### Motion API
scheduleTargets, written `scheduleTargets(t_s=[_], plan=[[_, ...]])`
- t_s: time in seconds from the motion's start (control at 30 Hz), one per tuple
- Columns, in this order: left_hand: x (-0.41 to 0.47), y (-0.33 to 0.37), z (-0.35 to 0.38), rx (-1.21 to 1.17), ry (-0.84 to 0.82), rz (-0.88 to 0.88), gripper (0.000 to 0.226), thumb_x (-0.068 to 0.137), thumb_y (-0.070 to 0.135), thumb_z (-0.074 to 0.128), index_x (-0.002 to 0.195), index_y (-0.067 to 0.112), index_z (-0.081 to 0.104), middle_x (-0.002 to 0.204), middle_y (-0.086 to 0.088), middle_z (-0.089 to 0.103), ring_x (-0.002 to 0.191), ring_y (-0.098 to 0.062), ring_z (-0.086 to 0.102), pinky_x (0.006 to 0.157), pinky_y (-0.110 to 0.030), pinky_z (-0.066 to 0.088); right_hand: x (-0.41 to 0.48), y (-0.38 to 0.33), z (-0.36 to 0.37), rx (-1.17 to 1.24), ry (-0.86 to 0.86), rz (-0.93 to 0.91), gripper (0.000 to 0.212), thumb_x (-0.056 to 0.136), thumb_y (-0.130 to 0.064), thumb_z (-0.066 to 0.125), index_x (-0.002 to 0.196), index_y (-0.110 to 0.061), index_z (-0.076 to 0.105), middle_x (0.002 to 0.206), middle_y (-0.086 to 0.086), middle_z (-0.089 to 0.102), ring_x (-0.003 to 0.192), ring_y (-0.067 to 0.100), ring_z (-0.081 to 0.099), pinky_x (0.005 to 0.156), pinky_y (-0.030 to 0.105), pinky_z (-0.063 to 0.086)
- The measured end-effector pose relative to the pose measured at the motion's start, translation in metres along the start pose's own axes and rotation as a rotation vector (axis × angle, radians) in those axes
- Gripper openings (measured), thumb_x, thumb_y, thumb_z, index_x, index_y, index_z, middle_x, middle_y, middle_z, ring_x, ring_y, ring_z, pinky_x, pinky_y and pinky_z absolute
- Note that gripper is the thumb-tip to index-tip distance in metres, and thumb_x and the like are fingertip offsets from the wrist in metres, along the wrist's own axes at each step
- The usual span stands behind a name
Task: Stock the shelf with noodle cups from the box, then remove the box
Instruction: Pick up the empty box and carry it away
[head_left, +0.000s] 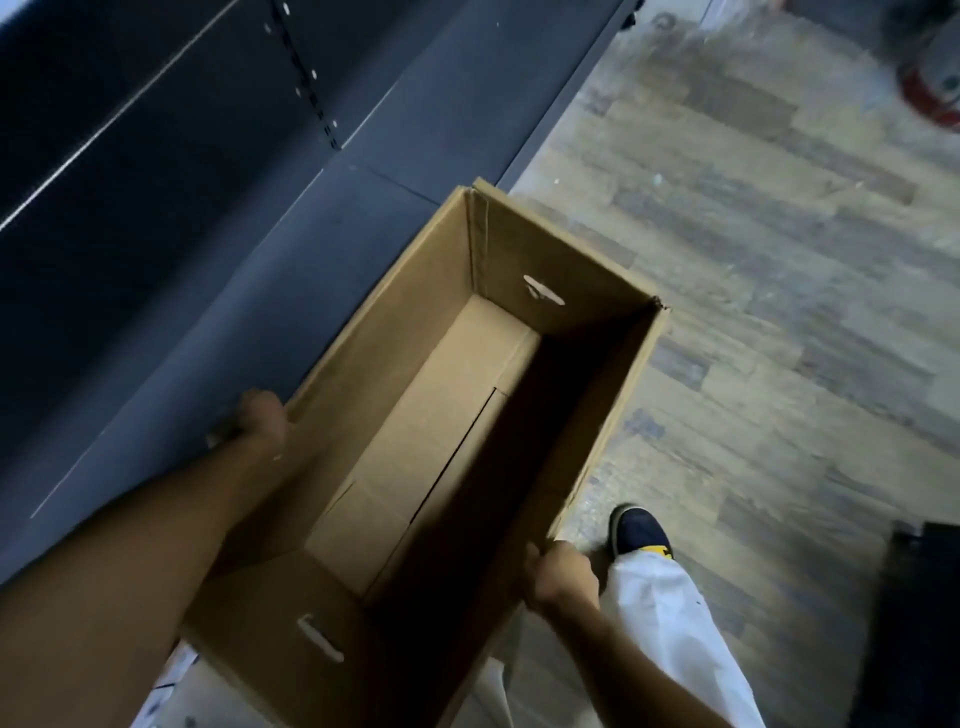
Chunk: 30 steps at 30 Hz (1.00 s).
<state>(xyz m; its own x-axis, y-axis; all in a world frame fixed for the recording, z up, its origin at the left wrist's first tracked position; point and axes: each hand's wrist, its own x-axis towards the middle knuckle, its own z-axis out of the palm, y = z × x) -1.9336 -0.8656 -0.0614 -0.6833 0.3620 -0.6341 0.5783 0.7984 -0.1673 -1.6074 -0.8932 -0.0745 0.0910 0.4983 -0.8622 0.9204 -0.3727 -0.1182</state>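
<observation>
Fingers of my left hand curl over the rim of the box, grasping its left long wall. The fingertips sit on the outer side, hidden and blurred. On the other side my right hand grips the right long wall at the near corner, with the thumb hooked over the rim. The rest of those fingers wrap outside, out of sight.

The box is brown cardboard with an open top. Its long axis runs away from me, between both forearms. The bare cardboard bottom shows on the left half. The right half and the right inner wall are in deep shadow, with no detail readable. One handle slot is in the far end wall, a second slot in the near end wall. The underside is hidden, so I cannot tell if the box rests on anything.

The far left part of the box overlaps the dark base of the shelf. The rest of the box is over the wood-pattern floor. The shelf is dim and cut off at the top and left edges.

A dark shoe and a white trouser leg are just right of my right hand. A red-and-white object in the top right corner is blurred and cut off, and I can't identify it. A dark block at the lower right edge is also cut off. White scraps at lower left are partly hidden under my forearm.
</observation>
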Motion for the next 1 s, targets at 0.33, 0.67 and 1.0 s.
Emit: scheduleTargets(t_s=[0.33,0.67,1.0], plan=[[-0.092,0.093,-0.151,0.367,0.198,0.172,0.033,0.094,0.008,0.045,0.124,0.002,0.059,0.127,-0.019,0.058,0.116,-0.035,0.056,0.091,-0.043,0.049,-0.044,-0.003,-0.176,0.154,0.054,-0.051,0.038,0.100,-0.033,0.037,0.111,-0.002,0.058,0.118,0.019,0.061,0.113,0.033,0.057,0.086,0.031,0.044],[-0.247,0.268,-0.319,0.447,0.357,0.319,0.031,0.090,0.008,0.041,0.114,0.011,0.060,0.120,-0.011,0.060,0.107,-0.028,0.059,0.084,-0.036,0.051,-0.115,0.037,-0.447,0.215,0.181,-0.091,0.035,0.100,-0.032,0.035,0.101,-0.008,0.060,0.110,0.015,0.063,0.101,0.028,0.061,0.078,0.028,0.043],[-0.374,0.485,-0.444,0.359,0.504,0.567,0.016,0.086,0.017,0.063,0.099,0.008,0.066,0.111,-0.016,0.064,0.101,-0.034,0.061,0.074,-0.037,0.050,-0.152,0.113,-0.675,0.379,0.589,0.046,0.047,0.097,-0.040,0.036,0.119,-0.004,0.058,0.127,0.019,0.056,0.117,0.037,0.053,0.094,0.037,0.042]])
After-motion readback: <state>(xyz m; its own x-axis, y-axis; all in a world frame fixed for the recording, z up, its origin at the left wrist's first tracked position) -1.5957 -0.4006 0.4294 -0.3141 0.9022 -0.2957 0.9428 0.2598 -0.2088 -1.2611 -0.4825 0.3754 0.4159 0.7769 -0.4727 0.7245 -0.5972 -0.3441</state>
